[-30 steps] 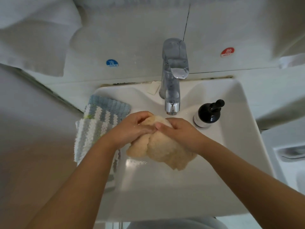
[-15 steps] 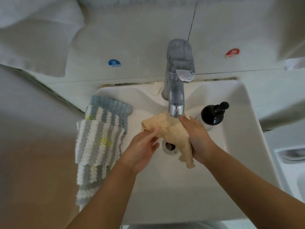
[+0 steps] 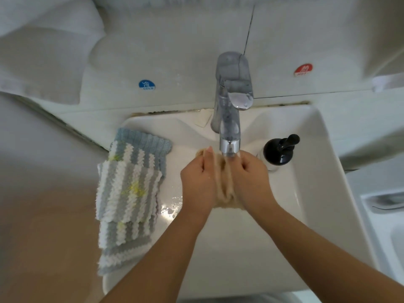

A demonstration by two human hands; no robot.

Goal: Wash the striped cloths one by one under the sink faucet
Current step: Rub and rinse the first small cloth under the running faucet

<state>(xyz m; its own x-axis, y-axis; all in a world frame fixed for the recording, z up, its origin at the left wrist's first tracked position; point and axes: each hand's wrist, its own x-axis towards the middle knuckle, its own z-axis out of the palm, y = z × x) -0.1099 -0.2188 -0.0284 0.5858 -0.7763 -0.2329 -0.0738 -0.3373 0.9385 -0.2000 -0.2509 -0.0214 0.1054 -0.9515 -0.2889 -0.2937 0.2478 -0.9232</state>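
Left hand point(image 3: 197, 184) and right hand point(image 3: 249, 182) side by side over the sink point(image 3: 314, 171), just under the faucet point(image 3: 229, 119) spout. Beige cloth point(image 3: 225, 184) bunched between the two palms, pressed from both sides. Left fingers curled round the cloth's left side, one fingertip raised beside the spout. Right fingers curled over its right side, knuckles up, fingertips almost under the spout. Cloth showing only as a narrow bunched strip between the hands, with a little more of it below the wrists. Whether water is running: cannot tell.

Striped cloths point(image 3: 129, 193) draped in a stack over the sink's left rim, grey and white stripes, with yellow stains on the top ones; lowest one hanging toward the front edge. Well apart from the hands. Drops of water on the basin between the stack and the left wrist.

Black pump bottle point(image 3: 279, 150) on the right of the basin, just beside the right hand. Blue cold sticker point(image 3: 147, 85) and red hot sticker point(image 3: 303, 69) on the wall behind, to either side of the faucet.
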